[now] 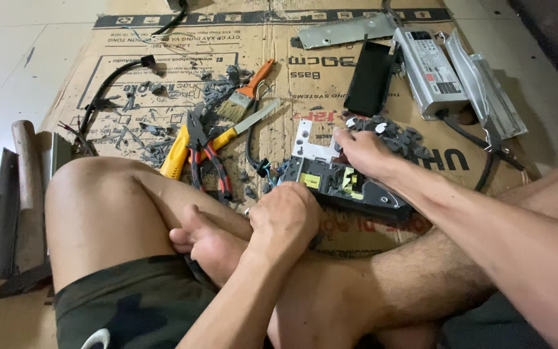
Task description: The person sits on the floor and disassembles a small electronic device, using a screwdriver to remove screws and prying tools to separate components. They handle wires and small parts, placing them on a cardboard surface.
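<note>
Cardboard sheet (279,71): we see it spread flat over the floor, carrying everything below.

Circuit board (340,181): it lies on the cardboard just ahead of our crossed legs, its long axis running from upper left to lower right, the pale metal end pointing up-left and the dark end down-right. It sits between our two hands.

Right hand (363,152): we have it on the board's far edge, fingers curled down onto it near the pale end; we cannot tell whether they pinch anything.

Left hand (285,216): we rest it as a loose fist against the board's near left corner, touching it; whether the fingers hold a part is hidden.

Silver power supply (431,71): well beyond the board, upper right.

Black panel (371,77): just left of it.

Pliers (208,152), red-and-black handles: left of the board.

Paintbrush (247,94), orange handle: above the pliers.
</note>
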